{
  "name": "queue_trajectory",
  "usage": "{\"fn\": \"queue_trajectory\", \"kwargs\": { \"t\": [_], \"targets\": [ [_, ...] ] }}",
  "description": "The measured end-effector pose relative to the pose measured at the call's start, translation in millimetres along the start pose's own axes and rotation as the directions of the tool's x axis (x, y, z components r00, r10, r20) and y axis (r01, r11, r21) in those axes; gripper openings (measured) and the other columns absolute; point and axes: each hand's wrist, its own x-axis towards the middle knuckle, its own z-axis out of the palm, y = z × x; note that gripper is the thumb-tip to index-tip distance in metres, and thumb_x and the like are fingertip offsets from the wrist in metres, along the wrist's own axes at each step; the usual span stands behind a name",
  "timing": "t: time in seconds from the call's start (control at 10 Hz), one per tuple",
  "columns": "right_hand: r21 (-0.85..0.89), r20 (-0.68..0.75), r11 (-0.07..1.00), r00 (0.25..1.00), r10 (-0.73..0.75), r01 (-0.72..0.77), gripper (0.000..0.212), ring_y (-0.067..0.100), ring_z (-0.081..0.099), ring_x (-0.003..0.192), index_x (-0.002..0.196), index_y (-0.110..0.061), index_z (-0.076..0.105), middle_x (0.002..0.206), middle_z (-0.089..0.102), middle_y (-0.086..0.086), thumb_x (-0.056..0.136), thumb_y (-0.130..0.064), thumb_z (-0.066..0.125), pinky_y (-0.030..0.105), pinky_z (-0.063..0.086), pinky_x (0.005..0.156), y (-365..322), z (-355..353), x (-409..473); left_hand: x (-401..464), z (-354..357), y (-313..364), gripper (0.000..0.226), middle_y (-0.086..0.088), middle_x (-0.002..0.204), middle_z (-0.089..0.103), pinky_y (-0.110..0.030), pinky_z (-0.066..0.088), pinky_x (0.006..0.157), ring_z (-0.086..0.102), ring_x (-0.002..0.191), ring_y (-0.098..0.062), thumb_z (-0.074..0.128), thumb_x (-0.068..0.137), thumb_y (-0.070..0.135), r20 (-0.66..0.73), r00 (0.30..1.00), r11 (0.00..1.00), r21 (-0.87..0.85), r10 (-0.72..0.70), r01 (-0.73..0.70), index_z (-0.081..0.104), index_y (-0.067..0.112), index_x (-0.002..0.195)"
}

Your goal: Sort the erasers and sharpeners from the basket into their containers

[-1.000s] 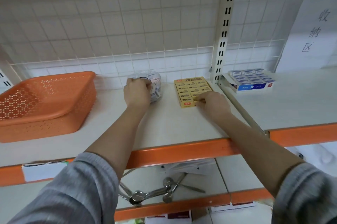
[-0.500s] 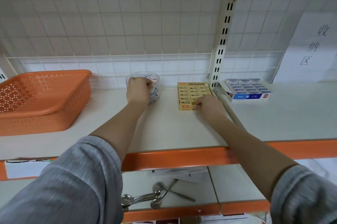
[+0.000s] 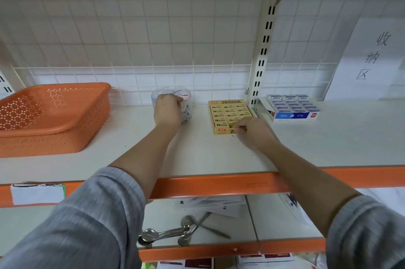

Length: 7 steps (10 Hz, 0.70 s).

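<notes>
While the left hand curls its grip over the front rim of the clear round plastic tub, its fingers hooked into the open top, the right hand pinches something small and yellow at the near right corner of the flat yellow cardboard box of erasers; whether that is a single eraser or the box edge cannot be told. The tub holds a jumble of small pieces, too blurred to name, and stands near the back of the white shelf, just in front of the white wire grid panel. The yellow box lies well to the tub's right with bare shelf between them, its far right corner close to the slotted cream upright post. Its rows of erasers look nearly full.

Beyond the post, on the next shelf section, sits a blue and white cardboard box of erasers, apart from the yellow one. At the far left the perforated orange plastic basket rests on the shelf, well apart from the tub, its inside not visible from here. A wide strip of bare shelf runs between both forearms and the orange front lip. A white paper sign with handwritten characters hangs at the right. On the lower shelf lie metal measuring spoons.
</notes>
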Motion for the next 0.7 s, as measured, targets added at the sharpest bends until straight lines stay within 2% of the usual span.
{"fn": "queue_trajectory", "kwargs": {
  "t": [0.1, 0.2, 0.3, 0.5, 0.6, 0.7],
  "targets": [
    [-0.012, -0.029, 1.0, 0.999, 0.019, -0.02, 0.027, 0.02, 0.054, 0.116, 0.118, -0.014, 0.066, 0.127, 0.06, 0.004, 0.096, -0.013, 0.051, 0.024, 0.038, 0.099, -0.8, 4.9, -0.9, -3.4, -3.9, 1.8, 0.035, -0.007, 0.084, 0.063, -0.03, 0.042, 0.07, 0.055, 0.086, -0.028, 0.042, 0.089, -0.007, 0.019, 1.0, 1.0, -0.021, 0.019, -0.019, 0.068, 0.005, 0.11],
    [-0.021, -0.038, 0.999, 0.999, 0.036, -0.037, 0.032, 0.023, 0.055, 0.114, 0.123, -0.015, 0.063, 0.129, 0.058, 0.006, 0.097, -0.009, 0.046, 0.029, 0.042, 0.099, -5.6, 8.7, -6.7, -9.9, -7.9, 3.8, 0.031, -0.018, 0.102, 0.065, -0.031, 0.04, 0.068, 0.053, 0.084, -0.028, 0.042, 0.089, -0.004, 0.038, 0.999, 0.999, -0.042, 0.037, -0.035, 0.067, 0.002, 0.106],
    [-0.049, -0.05, 0.998, 0.998, 0.033, -0.035, 0.038, 0.024, 0.055, 0.114, 0.129, -0.017, 0.058, 0.132, 0.056, 0.007, 0.098, -0.006, 0.041, 0.03, 0.043, 0.098, -10.4, 10.4, -13.6, -17.4, -8.6, 1.3, 0.023, -0.018, 0.096, 0.063, -0.03, 0.038, 0.063, 0.056, 0.085, -0.031, 0.043, 0.088, -0.002, 0.039, 0.998, 0.998, -0.014, 0.057, -0.056, 0.065, 0.002, 0.092],
    [-0.113, -0.088, 0.988, 0.991, 0.097, -0.106, 0.044, 0.027, 0.056, 0.114, 0.135, -0.018, 0.052, 0.134, 0.055, 0.008, 0.096, -0.003, 0.037, 0.031, 0.045, 0.093, -25.5, 10.8, -27.1, -30.9, -17.0, -6.8, 0.027, -0.014, 0.098, 0.064, -0.029, 0.038, 0.064, 0.057, 0.092, -0.03, 0.042, 0.095, 0.015, 0.102, 0.992, 0.997, 0.02, 0.075, -0.078, 0.068, 0.008, 0.093],
    [-0.096, -0.086, 0.983, 0.985, 0.149, -0.157, 0.041, 0.028, 0.058, 0.108, 0.134, -0.015, 0.053, 0.129, 0.058, 0.01, 0.096, -0.005, 0.039, 0.03, 0.046, 0.086, -34.2, 9.6, -37.3, -36.5, -24.0, -14.8, 0.028, -0.014, 0.091, 0.065, -0.028, 0.039, 0.063, 0.059, 0.088, -0.03, 0.042, 0.094, 0.013, 0.169, 0.984, 0.999, -0.003, 0.05, -0.05, 0.069, 0.009, 0.091],
    [-0.041, -0.171, 0.979, 0.967, 0.19, -0.199, 0.037, 0.026, 0.059, 0.107, 0.132, -0.013, 0.054, 0.128, 0.058, 0.01, 0.097, -0.01, 0.043, 0.025, 0.043, 0.079, -39.0, 1.4, -45.5, -50.2, -26.4, -21.0, 0.026, -0.013, 0.084, 0.064, -0.028, 0.043, 0.068, 0.06, 0.086, -0.031, 0.044, 0.093, 0.011, 0.215, 0.974, 0.997, -0.039, 0.075, -0.068, 0.068, 0.006, 0.085]
  ]
}}
